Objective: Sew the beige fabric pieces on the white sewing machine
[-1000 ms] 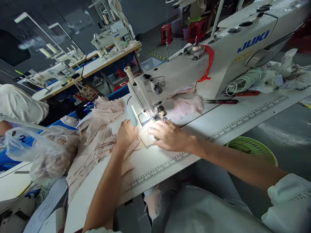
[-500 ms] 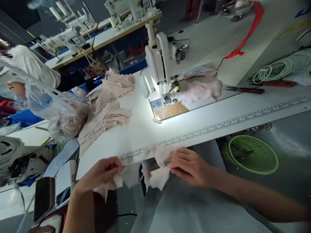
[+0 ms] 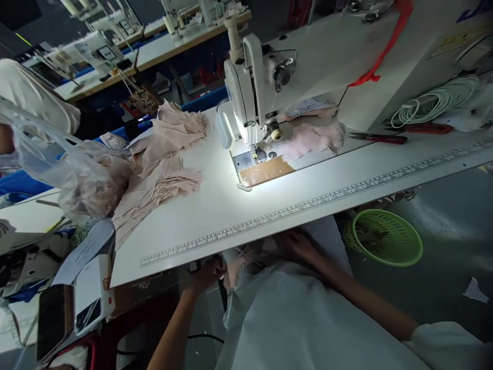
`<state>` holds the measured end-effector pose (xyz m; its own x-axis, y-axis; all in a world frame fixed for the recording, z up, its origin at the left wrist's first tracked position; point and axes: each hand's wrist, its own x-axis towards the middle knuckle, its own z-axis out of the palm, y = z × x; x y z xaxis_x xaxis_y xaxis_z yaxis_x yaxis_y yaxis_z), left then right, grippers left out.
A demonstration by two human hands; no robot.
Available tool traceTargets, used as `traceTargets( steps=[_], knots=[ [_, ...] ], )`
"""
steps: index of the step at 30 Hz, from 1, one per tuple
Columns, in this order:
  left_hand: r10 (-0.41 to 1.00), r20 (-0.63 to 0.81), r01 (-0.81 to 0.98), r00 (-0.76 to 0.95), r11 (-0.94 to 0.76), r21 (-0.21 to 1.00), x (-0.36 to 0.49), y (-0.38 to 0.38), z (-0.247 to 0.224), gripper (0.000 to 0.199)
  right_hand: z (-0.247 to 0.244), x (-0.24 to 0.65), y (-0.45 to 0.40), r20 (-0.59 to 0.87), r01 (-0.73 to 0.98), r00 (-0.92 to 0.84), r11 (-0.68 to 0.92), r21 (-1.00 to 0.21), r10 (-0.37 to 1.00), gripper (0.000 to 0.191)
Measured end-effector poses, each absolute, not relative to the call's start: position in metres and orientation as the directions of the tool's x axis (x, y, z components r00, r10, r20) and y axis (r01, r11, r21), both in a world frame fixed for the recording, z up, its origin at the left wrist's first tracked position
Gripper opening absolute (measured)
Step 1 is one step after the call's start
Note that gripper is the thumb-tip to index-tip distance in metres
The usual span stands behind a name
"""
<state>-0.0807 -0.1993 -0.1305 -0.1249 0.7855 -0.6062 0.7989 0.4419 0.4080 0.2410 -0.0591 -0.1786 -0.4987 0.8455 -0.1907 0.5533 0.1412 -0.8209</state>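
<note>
Below the front edge of the white sewing table (image 3: pixel 215 226), my left hand (image 3: pixel 208 272) is in shadow beside pale pink cloth (image 3: pixel 234 267); its fingers are dim and partly hidden. My right hand (image 3: pixel 298 244) is under the table edge too, blurred, at the right end of the cloth, with its fingertips out of sight. On the table stands a sewing machine (image 3: pixel 246 97) with its lamp lit over the needle plate. Stacked pink cloth pieces (image 3: pixel 169 185) lie on the table's left part, and a crumpled pink piece (image 3: pixel 314 139) lies right of the needle.
Dark red snips (image 3: pixel 379 137) and a coiled pale tube (image 3: pixel 435 103) lie at the right. A green basket (image 3: pixel 412 246) is below the table. A plastic bag (image 3: pixel 92 185), a phone (image 3: pixel 54 321) and a person in white (image 3: pixel 31 97) are at the left.
Both hands and the cloth between them have dropped from in front of the table edge to below it, into shadow. The view has shifted slightly.
</note>
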Motion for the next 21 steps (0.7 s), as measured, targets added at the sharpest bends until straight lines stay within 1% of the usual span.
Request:
traceTargets(
  steps=[3,4,5,6,7,8,9,10,11,12,13,15,17,18,19,21],
  knots=[
    [0.762,-0.631,0.850,-0.144,0.421,0.316,-0.074,-0.207,-0.125,0.024,-0.152,0.254,-0.066,-0.225,0.519,-0.556,0.123,-0.846,0.800,0.024],
    [0.755,-0.642,0.865,-0.131,0.404,0.299,-0.070,-0.207,-0.117,0.029,-0.134,0.260,-0.066,-0.221,0.488,-0.595,0.130,-0.863,0.773,0.023],
    [0.749,-0.655,0.873,-0.095,0.380,0.307,-0.066,-0.206,-0.106,0.032,-0.112,0.268,-0.064,-0.206,0.421,-0.667,0.135,-0.897,0.716,0.025],
    [0.749,-0.662,0.869,-0.036,0.350,0.348,-0.059,-0.202,-0.092,0.035,-0.089,0.275,-0.058,-0.178,0.344,-0.733,0.133,-0.930,0.656,0.029],
    [0.768,-0.636,0.844,0.069,0.295,0.448,-0.051,-0.194,-0.075,0.037,-0.065,0.282,-0.049,-0.143,0.286,-0.778,0.142,-0.947,0.611,0.032],
    [0.788,-0.582,0.794,0.199,0.219,0.568,-0.040,-0.184,-0.055,0.037,-0.042,0.288,-0.036,-0.080,0.261,-0.773,0.200,-0.944,0.630,0.033],
    [0.795,-0.515,0.734,0.320,0.135,0.665,-0.027,-0.171,-0.033,0.037,-0.021,0.293,-0.019,0.012,0.283,-0.713,0.303,-0.910,0.701,0.031],
    [0.810,-0.424,0.671,0.406,0.051,0.740,-0.013,-0.155,-0.011,0.035,-0.004,0.296,0.002,0.114,0.350,-0.630,0.411,-0.842,0.768,0.028],
    [0.800,-0.353,0.600,0.486,-0.013,0.800,0.002,-0.136,0.010,0.033,0.009,0.297,0.025,0.206,0.454,-0.531,0.481,-0.750,0.822,0.024],
    [0.787,-0.296,0.538,0.541,-0.053,0.841,0.018,-0.115,0.027,0.031,0.018,0.296,0.049,0.282,0.565,-0.442,0.508,-0.650,0.852,0.021],
    [0.781,-0.242,0.490,0.576,-0.094,0.866,0.032,-0.093,0.041,0.031,0.023,0.294,0.073,0.332,0.668,-0.379,0.503,-0.548,0.864,0.020],
    [0.834,-0.113,0.480,0.540,-0.196,0.855,0.057,-0.045,0.053,0.030,0.025,0.286,0.113,0.312,0.821,-0.344,0.445,-0.358,0.886,0.021],
    [0.892,0.036,0.532,0.450,-0.300,0.792,0.075,0.004,0.047,0.023,0.022,0.278,0.136,0.247,0.881,-0.358,0.413,-0.231,0.901,0.022],
    [0.916,0.102,0.564,0.387,-0.323,0.760,0.080,0.026,0.041,0.021,0.020,0.276,0.141,0.228,0.890,-0.365,0.410,-0.199,0.903,0.022],
    [0.940,0.139,0.608,0.312,-0.310,0.731,0.085,0.047,0.034,0.020,0.017,0.274,0.144,0.224,0.891,-0.375,0.416,-0.181,0.900,0.023],
    [0.973,0.161,0.691,0.164,-0.229,0.686,0.092,0.080,0.021,0.018,0.013,0.274,0.143,0.243,0.887,-0.389,0.433,-0.160,0.888,0.024]
  ],
)
